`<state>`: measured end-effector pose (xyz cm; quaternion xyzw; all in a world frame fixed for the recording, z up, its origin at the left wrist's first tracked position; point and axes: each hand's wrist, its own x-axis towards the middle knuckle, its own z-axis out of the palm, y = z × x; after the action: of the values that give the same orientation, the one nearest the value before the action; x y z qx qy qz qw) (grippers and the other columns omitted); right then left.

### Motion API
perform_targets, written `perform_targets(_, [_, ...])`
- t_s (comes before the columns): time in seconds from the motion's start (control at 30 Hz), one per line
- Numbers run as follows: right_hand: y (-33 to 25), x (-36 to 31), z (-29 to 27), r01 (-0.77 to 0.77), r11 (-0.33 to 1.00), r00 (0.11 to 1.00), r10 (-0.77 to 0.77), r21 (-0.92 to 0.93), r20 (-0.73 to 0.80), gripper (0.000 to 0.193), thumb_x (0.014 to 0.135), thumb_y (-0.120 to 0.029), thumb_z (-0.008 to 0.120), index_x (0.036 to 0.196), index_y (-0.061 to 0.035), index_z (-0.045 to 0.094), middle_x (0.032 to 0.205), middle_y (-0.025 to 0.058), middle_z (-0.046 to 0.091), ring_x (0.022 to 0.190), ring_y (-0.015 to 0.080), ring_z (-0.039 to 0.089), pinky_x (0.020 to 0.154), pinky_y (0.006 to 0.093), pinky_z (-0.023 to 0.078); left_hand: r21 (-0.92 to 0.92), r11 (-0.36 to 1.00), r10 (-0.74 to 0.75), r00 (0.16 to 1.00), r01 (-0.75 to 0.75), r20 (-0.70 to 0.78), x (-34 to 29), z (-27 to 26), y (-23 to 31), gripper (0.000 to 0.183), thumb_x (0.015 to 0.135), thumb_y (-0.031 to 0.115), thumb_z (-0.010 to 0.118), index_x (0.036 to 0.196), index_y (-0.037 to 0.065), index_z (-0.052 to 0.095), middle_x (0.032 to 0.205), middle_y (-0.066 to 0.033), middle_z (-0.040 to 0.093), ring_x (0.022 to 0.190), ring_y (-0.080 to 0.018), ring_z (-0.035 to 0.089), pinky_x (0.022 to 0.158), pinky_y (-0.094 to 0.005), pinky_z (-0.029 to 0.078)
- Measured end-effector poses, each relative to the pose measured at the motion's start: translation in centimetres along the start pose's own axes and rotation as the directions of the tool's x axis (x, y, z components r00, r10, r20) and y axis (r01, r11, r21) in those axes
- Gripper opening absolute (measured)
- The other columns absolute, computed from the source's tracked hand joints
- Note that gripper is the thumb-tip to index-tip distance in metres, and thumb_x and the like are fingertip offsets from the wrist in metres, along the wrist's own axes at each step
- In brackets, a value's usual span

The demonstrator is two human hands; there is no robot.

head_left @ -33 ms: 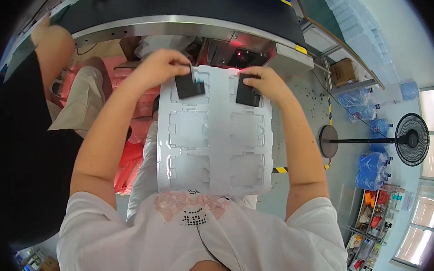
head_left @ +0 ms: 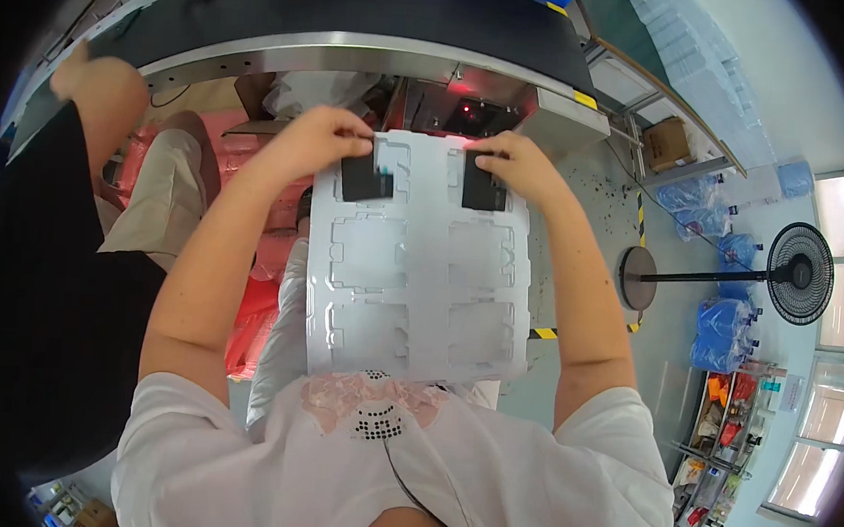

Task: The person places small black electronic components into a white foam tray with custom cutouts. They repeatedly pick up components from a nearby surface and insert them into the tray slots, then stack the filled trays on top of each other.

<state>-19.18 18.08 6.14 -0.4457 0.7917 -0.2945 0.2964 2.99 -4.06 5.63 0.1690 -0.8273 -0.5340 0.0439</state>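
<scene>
A white plastic tray (head_left: 432, 264) with shaped recesses in two columns lies in front of my body. My left hand (head_left: 325, 142) pinches the upper edge of a black, flat, L-shaped piece (head_left: 359, 180) with a small teal spot. That piece sits squarely over the tray's far-left recess. With thumb and fingers my right hand (head_left: 519, 165) grips a second black flat piece (head_left: 479, 186) at the far-right recess. Whether either piece is fully seated I cannot tell. The middle and near recesses hold nothing.
Beyond the tray runs a black conveyor belt (head_left: 360, 7) with a metal edge and a control box (head_left: 475, 114) under it. Another person's arm (head_left: 103, 99) and knee are at the left, by pink plastic bags (head_left: 254, 297). A standing fan (head_left: 800, 272) is at the right.
The left piece has turned from a tilt to line up with its recess. The right piece has shifted slightly toward me. Both hands keep their hold.
</scene>
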Motion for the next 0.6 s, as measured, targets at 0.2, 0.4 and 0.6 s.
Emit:
perform_targets(0.2, [0.5, -5.0, 2.5, 0.153, 0.940, 0.850, -0.283, -0.305, -0.445, 0.041, 0.081, -0.016, 0.067, 0.120, -0.0073, 0.060, 0.117, 0.0125, 0.053, 0.105, 0.0233, 0.053, 0.086, 0.0317, 0.043, 0.599, 0.800, 0.290, 0.890, -0.023, -0.353, -3.0, 4.1, -0.2, 0.030, 0.078, 0.016, 0.071, 0.103, 0.001, 0.067, 0.118, -0.0125, 0.056, 0.108, -0.0268, 0.052, 0.092, -0.0374, 0.042])
perform_targets(0.4, [5.6, -9.3, 7.4, -0.134, 0.972, 0.839, 0.215, 0.191, -0.501, 0.047, 0.093, -0.023, 0.053, 0.132, 0.0017, 0.045, 0.125, 0.0183, 0.052, 0.117, 0.0275, 0.049, 0.098, 0.0345, 0.038, 0.223, 0.971, 0.068, 0.789, 0.089, -0.610, -5.4, 8.7, -5.0, 0.063, 0.088, 0.017, 0.057, 0.137, -0.008, 0.029, 0.133, -0.0289, 0.041, 0.125, -0.0398, 0.039, 0.105, -0.0408, 0.031])
perform_targets(0.6, [3.3, -9.9, 6.9, -0.133, 0.782, 0.861, 0.395, 0.609, -0.320, 0.048, 0.095, -0.025, 0.050, 0.133, 0.0035, 0.043, 0.122, 0.0204, 0.055, 0.115, 0.0269, 0.051, 0.100, 0.0341, 0.036, 0.004, 0.998, -0.050, 0.861, 0.060, -0.506, -5.9, 7.8, -4.5, 0.062, 0.092, 0.018, 0.050, 0.140, -0.010, 0.022, 0.136, -0.0324, 0.037, 0.128, -0.0398, 0.038, 0.107, -0.0382, 0.029])
